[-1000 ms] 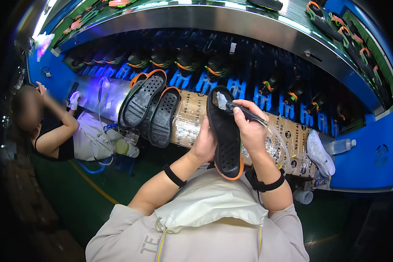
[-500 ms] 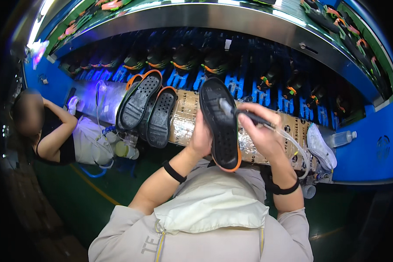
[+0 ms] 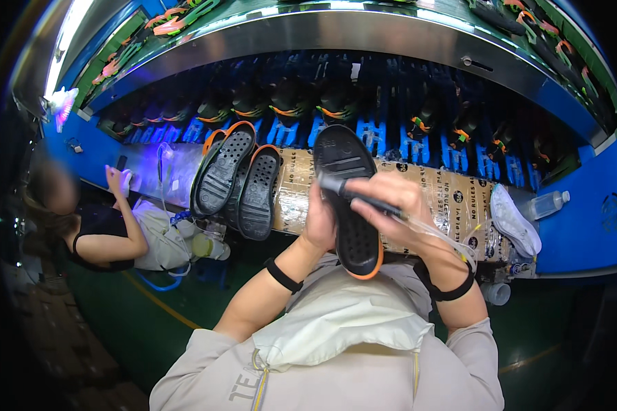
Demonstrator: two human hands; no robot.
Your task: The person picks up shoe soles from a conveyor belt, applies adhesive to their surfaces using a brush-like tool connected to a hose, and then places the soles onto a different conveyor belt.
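Note:
A black shoe sole (image 3: 345, 152) with an orange-edged heel stands lengthwise before me, inner face up. My left hand (image 3: 320, 218) grips it by its left edge, the fingers partly hidden beneath it. Over the sole, my right hand (image 3: 399, 205) is closed round a dark-handled brush (image 3: 370, 201) fed by a clear tube (image 3: 437, 236). The brush's pale head lies at the sole's left edge, close to my left thumb. Left of this, several more black soles (image 3: 258, 195) with orange rims are stacked, leaning on one another.
Brown printed cardboard (image 3: 452, 205) covers the bench under my hands. At its right end sit a white shoe (image 3: 514, 220) and a clear plastic bottle (image 3: 548, 204). Behind runs a rack of blue holders (image 3: 370, 137) with dark shoe uppers. A co-worker (image 3: 106, 222) sits at the left.
The brush has swept from the sole's right side to its left edge, my right hand moving left with it. My left hand keeps its grip. The co-worker's forearm has lowered.

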